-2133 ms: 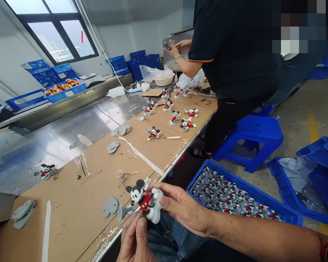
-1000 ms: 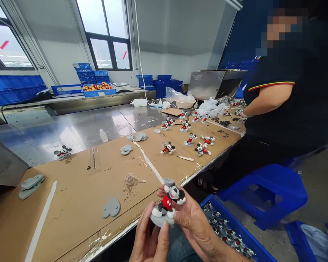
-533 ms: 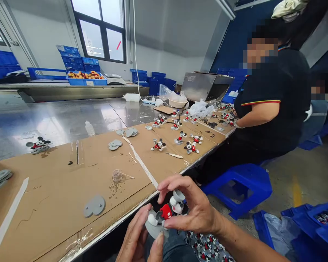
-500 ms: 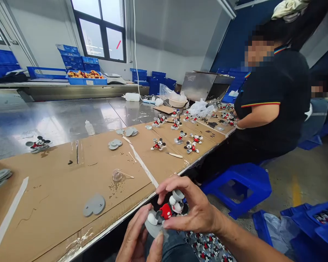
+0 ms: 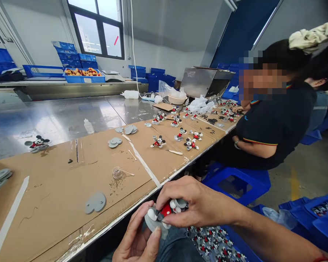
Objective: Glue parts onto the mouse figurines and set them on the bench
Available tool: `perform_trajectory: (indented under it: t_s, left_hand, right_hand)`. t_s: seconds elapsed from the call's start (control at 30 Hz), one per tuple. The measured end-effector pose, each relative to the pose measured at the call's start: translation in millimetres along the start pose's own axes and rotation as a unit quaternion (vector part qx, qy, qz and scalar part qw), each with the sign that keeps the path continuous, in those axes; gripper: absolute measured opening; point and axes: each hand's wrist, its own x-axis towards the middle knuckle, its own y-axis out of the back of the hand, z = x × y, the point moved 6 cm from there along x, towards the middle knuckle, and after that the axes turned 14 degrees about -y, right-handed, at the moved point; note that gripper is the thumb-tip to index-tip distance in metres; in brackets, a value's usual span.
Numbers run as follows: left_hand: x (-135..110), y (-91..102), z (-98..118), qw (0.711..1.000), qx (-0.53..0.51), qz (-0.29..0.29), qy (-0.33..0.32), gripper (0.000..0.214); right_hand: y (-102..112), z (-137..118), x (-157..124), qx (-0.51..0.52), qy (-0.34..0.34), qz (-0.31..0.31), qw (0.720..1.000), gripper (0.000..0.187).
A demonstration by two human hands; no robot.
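Over my lap, my left hand (image 5: 142, 234) grips a grey flat base (image 5: 153, 221) by its rim, thumb and fingers on opposite sides. My right hand (image 5: 190, 203) is wrapped round a Mickey Mouse figurine (image 5: 166, 210) with red shorts and white shoes. The figurine leans over, its shoes at the grey base; whether they are fixed to it I cannot tell. Fingers hide much of its head and body. On the cardboard nearest my hands lies a loose mouse-head-shaped grey base (image 5: 96, 202). Beyond it stands a small clear pot (image 5: 117, 173) with a cotton swab across it.
Several finished-looking figurines (image 5: 157, 141) stand on the cardboard-covered table (image 5: 57, 203), near a white-handled knife (image 5: 175, 152). A dropper bottle (image 5: 88, 126) stands further back. A blue crate of figurines (image 5: 213, 242) is beside my lap. A co-worker (image 5: 278, 120) sits at right by a blue stool (image 5: 236, 182).
My right hand has rolled over the figurine, its fingers now closer round the body and covering more of the head. The co-worker has leaned and turned, one hand raised towards the head.
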Motion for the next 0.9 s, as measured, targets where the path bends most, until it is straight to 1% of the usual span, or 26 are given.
perform_trajectory:
  t_s: [0.1,0.2,0.23,0.3,0.37,0.4,0.47,0.57,0.7,0.77,0.9]
  left_hand:
    - [1,-0.8,1,1.0,-0.021,0.014,0.015,0.037]
    - [2,0.1,0,0.997,-0.038,0.04,0.045,0.039]
    - [2,1.0,-2,0.996,-0.044,0.049,0.062,0.04]
    - [3,4.3,-7,0.991,-0.054,0.073,0.096,0.043]
    - [4,8.2,-11,0.986,-0.065,0.098,0.118,0.045]
    - [5,9.5,-13,0.984,-0.072,0.107,0.125,0.045]
    - [6,10.6,-15,0.98,-0.087,0.119,0.136,0.045]
    - [7,10.5,-15,0.976,-0.095,0.126,0.147,0.045]
    - [9,11.7,-14,0.977,-0.09,0.131,0.141,0.046]
    - [9,12.5,-14,0.977,-0.085,0.134,0.141,0.048]
    - [11,13.8,-14,0.976,-0.079,0.142,0.147,0.049]
  right_hand:
    - [0,3,5,0.026,-0.017,-0.004,1.0,0.023]
    - [-3,11,10,0.058,-0.065,-0.019,0.996,0.022]
    - [-4,14,11,0.086,-0.081,-0.026,0.993,0.025]
    - [-9,18,14,0.169,-0.102,-0.04,0.979,0.04]
    - [-13,19,16,0.258,-0.112,-0.043,0.959,0.053]
    - [-15,19,17,0.289,-0.115,-0.037,0.95,0.054]
    - [-18,17,18,0.317,-0.12,-0.018,0.941,0.046]
    - [-20,14,20,0.315,-0.122,0.008,0.941,0.034]
    - [-19,14,19,0.231,-0.145,0.028,0.962,0.02]
    - [-18,14,18,0.2,-0.15,0.03,0.968,0.017]
    - [-19,16,18,0.202,-0.16,0.035,0.966,0.016]
